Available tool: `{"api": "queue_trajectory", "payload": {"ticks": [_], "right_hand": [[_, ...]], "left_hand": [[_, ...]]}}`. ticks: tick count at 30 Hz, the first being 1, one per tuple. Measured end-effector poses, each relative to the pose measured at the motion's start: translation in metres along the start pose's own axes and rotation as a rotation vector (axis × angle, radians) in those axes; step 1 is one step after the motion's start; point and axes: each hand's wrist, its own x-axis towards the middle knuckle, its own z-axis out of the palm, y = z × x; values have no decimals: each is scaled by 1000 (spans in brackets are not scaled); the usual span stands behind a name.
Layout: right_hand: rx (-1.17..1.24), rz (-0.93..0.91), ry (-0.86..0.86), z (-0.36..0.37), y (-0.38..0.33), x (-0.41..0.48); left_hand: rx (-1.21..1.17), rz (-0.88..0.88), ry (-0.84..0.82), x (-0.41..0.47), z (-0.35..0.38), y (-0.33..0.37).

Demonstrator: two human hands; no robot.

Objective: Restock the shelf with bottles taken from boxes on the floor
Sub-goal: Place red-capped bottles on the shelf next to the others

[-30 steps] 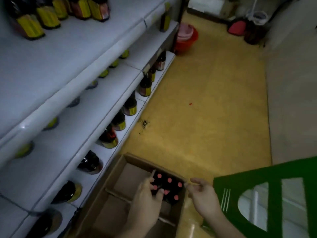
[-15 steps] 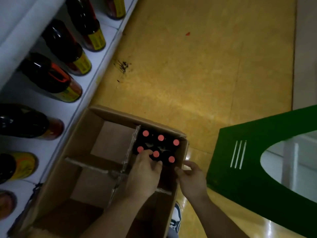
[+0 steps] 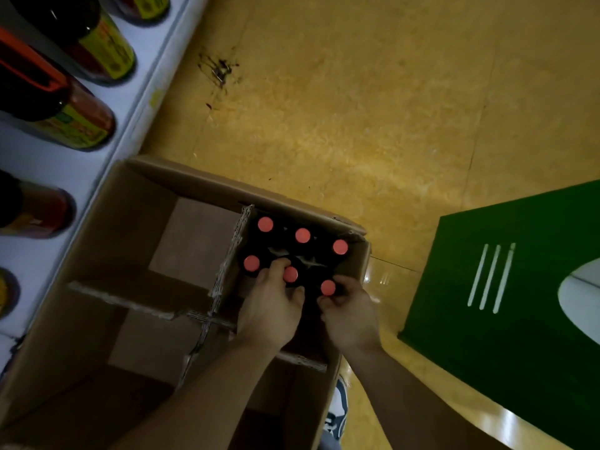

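Left hand point(image 3: 269, 311): fingers curled round the neck of the middle bottle point(image 3: 290, 274), near row. Right hand point(image 3: 352, 315): fingers and thumb closed on the neck of the near-right bottle point(image 3: 328, 287), at its 12 o'clock. Both stand upright, long axis vertical, so the lift is judged to be straight up. Red-capped bottles point(image 3: 302, 235): six, in two rows of three, in the 1 o'clock compartment, one of four, of the box point(image 3: 107, 222). Shelf point(image 3: 130, 102): at the box's 9 o'clock, nearer the left hand. Stocked bottles point(image 3: 65, 118): at least five.

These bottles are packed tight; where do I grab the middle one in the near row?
Probably grip the middle bottle by its neck, from straight above: it stands upright, hemmed in by neighbouring bottles, so only its capped top shows.
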Motion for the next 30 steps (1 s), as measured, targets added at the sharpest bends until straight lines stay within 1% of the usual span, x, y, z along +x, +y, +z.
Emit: {"api": "queue_trajectory", "payload": {"ticks": [5, 13, 18, 30], "right_hand": [[-253, -131, 14, 5, -4, 4], [-430, -223, 11, 3, -10, 9], [-437, -277, 11, 0, -6, 7], [-424, -337, 10, -15, -6, -6]], "left_hand": [[23, 32, 28, 11, 9, -7], [98, 72, 55, 18, 8, -7], [144, 114, 60, 19, 7, -6], [119, 115, 94, -2, 2, -10]]}}
